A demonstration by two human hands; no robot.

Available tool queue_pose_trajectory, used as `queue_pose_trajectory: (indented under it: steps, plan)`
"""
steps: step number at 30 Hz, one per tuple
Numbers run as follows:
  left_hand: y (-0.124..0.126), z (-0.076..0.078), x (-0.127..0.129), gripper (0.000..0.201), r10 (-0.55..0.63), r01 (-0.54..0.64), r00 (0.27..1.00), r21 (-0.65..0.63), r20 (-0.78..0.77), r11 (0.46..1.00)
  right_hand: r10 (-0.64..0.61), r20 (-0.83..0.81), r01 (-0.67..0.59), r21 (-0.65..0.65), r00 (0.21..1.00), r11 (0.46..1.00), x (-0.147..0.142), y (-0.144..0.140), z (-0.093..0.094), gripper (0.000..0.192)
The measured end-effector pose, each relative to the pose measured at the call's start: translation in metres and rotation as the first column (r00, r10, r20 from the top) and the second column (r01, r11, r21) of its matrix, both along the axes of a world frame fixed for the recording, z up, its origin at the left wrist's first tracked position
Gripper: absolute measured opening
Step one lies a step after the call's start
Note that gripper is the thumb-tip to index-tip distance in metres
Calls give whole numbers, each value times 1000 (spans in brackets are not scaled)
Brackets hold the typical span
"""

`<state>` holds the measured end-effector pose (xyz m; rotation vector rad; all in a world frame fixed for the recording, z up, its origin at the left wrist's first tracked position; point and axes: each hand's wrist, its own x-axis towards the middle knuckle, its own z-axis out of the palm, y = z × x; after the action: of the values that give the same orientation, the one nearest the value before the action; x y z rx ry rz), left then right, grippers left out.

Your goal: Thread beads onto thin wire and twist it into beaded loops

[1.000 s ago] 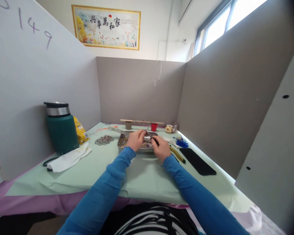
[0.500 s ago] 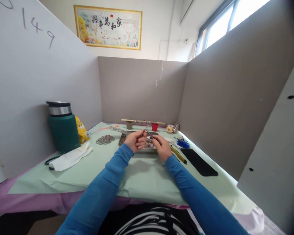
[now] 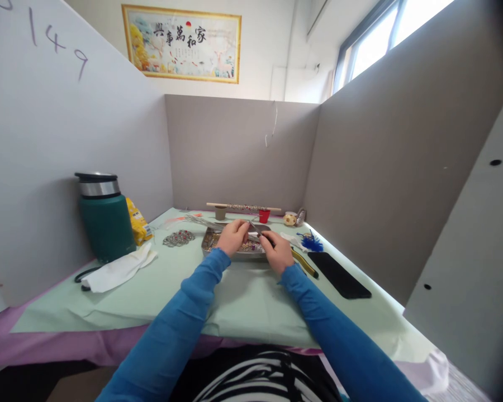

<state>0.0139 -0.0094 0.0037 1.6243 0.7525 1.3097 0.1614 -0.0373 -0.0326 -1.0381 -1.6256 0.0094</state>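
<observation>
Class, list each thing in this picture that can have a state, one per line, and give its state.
Green flask: upright, lid on.
Metal tray: flat on the table, holding small beads.
Left hand: over the tray, fingers closed on something small.
Right hand: gripping a thin metal tool.
Phone: lying flat, screen dark.
White cloth: crumpled beside the flask.
Yellow-handled pliers: lying unused.

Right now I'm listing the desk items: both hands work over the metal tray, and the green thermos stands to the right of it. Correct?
Not quite. The head view shows the green thermos to the left of the metal tray, by the left partition. Both the left hand and right hand do work over the tray.
</observation>
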Motion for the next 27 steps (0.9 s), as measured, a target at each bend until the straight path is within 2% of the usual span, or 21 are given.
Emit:
queue_pose_trajectory:
  steps: [2,5,10,14,17,24,27]
  plan:
    - [0,0,0,23,-28,29,999,-23,25,999,24,-3,-24,-20,1000,1000,0,-1,1,25]
    - [-3,2,-3,24,-130,140,986,-88,109,986,59,-13,-60,-48,998,997,1,-1,2,26]
    - [-4,5,-9,21,-266,315,932,-188,245,930,114,-44,-118,-95,993,989,3,0,0,28]
    - [-1,4,-12,20,-334,400,900,-228,281,888,115,-46,-119,-101,992,988,3,1,-1,28]
    - [0,3,-12,22,-346,409,898,-226,271,884,94,-28,-96,-86,995,992,2,-1,1,27]
    - [-4,6,-9,26,-314,353,928,-203,199,914,97,-30,-99,-55,995,994,2,-3,3,25]
    - [-3,6,-11,25,-349,382,918,-187,188,905,108,-30,-109,-61,994,992,3,-3,3,26]
